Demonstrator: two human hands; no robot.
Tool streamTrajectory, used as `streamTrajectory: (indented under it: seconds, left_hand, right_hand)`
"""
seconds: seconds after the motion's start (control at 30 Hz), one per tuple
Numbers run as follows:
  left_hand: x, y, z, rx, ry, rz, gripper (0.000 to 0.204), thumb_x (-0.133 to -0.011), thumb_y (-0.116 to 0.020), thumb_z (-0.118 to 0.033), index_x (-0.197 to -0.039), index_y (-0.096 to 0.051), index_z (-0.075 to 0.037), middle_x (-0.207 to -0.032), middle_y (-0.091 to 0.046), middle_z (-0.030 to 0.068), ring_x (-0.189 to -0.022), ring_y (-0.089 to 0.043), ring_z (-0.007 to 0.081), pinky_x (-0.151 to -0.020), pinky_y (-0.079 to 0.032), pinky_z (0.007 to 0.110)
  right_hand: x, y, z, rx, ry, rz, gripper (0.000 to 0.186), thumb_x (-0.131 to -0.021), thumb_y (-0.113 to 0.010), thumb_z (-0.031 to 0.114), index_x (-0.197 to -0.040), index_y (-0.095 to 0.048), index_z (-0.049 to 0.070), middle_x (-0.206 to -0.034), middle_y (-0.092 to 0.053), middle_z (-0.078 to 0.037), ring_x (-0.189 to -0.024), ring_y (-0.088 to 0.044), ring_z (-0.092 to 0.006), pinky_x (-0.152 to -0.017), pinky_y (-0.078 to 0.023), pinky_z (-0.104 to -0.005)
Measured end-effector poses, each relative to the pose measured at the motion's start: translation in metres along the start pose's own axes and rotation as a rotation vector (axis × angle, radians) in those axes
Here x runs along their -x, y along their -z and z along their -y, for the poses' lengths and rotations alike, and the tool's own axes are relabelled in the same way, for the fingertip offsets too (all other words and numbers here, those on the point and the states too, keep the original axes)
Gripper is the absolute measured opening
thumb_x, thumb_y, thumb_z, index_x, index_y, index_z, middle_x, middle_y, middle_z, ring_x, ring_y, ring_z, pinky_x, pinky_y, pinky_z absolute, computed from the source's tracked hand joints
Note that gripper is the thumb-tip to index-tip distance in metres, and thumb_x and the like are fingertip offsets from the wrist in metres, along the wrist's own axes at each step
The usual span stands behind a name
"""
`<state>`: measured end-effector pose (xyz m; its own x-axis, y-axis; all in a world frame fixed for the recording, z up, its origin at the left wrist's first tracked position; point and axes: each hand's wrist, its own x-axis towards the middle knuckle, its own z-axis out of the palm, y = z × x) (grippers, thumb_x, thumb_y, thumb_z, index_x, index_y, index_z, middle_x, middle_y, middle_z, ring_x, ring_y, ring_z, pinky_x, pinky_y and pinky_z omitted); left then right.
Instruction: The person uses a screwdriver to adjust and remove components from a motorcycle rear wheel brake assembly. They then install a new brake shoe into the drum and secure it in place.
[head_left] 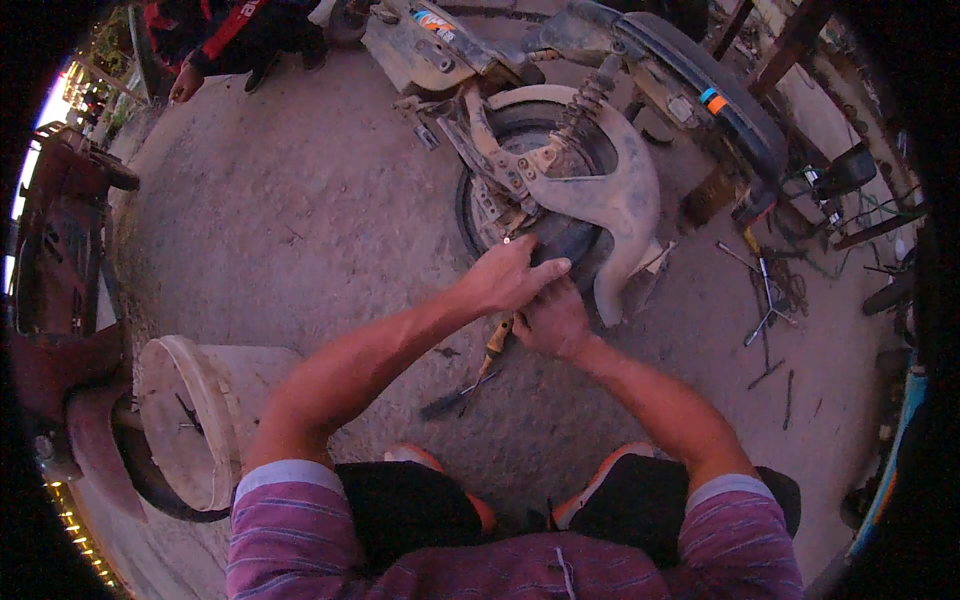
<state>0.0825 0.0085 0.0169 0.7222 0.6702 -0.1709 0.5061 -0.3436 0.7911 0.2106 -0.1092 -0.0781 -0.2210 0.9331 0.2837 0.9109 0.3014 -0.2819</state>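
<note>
hands meet at the near edge of the wheel, grip unclear, ground stretching wide leftward.

Left hand and right hand are covering part of the motorbike wheel, so I'm not seeing what they're touching. Person up top is getting chopped by the edge. Dark thing in the bucket is looking too murky to ID, maroon bodywork is running off into the black border.
</note>
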Motion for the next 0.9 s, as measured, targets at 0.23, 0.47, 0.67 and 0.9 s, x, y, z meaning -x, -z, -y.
streamTrajectory:
  seconds: [0.23,0.47,0.67,0.9]
  left_hand:
    - [-0.013,-0.008,0.005,-0.099,-0.056,0.117,0.050,-0.101,-0.061,-0.045,-0.116,-0.067,0.002,-0.104,-0.071,0.0256,-0.101,-0.069,0.0426,-0.089,-0.053,0.048]
    - [0.028,0.062,0.039,-0.214,-0.048,0.168,0.043,-0.101,-0.062,-0.044,-0.115,-0.068,-0.004,-0.099,-0.070,0.0242,-0.091,-0.069,0.0415,-0.082,-0.053,0.049]
    - [0.026,0.039,0.046,-0.123,0.043,0.176,0.048,-0.099,-0.065,-0.047,-0.117,-0.067,-0.003,-0.097,-0.067,0.0239,-0.093,-0.067,0.0362,-0.083,-0.052,0.047]
    - [0.056,0.037,0.092,-0.209,-0.354,0.110,0.061,-0.082,-0.079,-0.040,-0.129,-0.062,-0.006,-0.136,-0.055,0.0211,-0.131,-0.049,0.0390,-0.109,-0.042,0.048]
  right_hand:
    - [0.003,-0.006,-0.002,0.069,0.068,-0.055,0.048,-0.083,-0.071,0.029,-0.125,-0.065,0.005,-0.126,-0.061,-0.020,-0.123,-0.054,-0.0409,-0.108,-0.043,-0.0563]
    - [-0.001,-0.026,0.017,-0.053,0.067,0.011,0.053,-0.075,-0.074,0.034,-0.119,-0.070,0.005,-0.136,-0.057,-0.020,-0.134,-0.049,-0.0378,-0.110,-0.044,-0.0528]
    - [-0.009,-0.022,0.022,0.025,0.034,0.052,0.047,-0.077,-0.075,0.038,-0.112,-0.074,0.007,-0.132,-0.061,-0.018,-0.130,-0.053,-0.0363,-0.113,-0.041,-0.0499]
    - [-0.010,0.018,0.027,0.027,-0.135,-0.020,0.053,-0.077,-0.078,0.035,-0.121,-0.070,0.007,-0.130,-0.061,-0.019,-0.125,-0.053,-0.0406,-0.112,-0.037,-0.0583]
